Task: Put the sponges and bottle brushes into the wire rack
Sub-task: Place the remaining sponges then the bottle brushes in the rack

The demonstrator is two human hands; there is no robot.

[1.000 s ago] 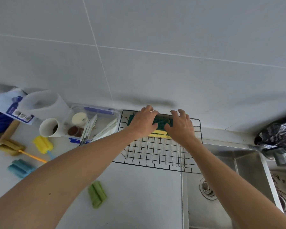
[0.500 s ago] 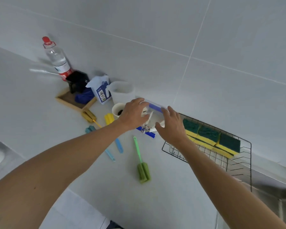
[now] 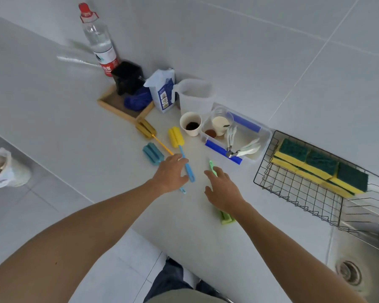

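Three yellow-and-green sponges [image 3: 319, 165] stand in a row at the back of the black wire rack [image 3: 293, 189] on the right. Several bottle brushes lie on the counter: a yellow-headed one with a blue handle [image 3: 176, 137], a teal-headed one [image 3: 153, 153], a mustard one with an orange handle [image 3: 145, 128] and a green one [image 3: 225, 217]. My left hand [image 3: 170, 174] hovers open over the blue handle. My right hand [image 3: 224, 190] is open above the green brush, covering most of its handle.
A clear tub [image 3: 239, 136] with cutlery and small cups sits left of the rack. Behind it are a paper cup [image 3: 190, 123], a white jug [image 3: 195, 95], a carton [image 3: 162, 90], a wooden tray [image 3: 123, 106] and a bottle [image 3: 99, 40]. A steel sink [image 3: 348, 272] lies at lower right.
Both hands left the sponges in the rack and moved left and down over the brushes on the counter. The camera swung left with them.
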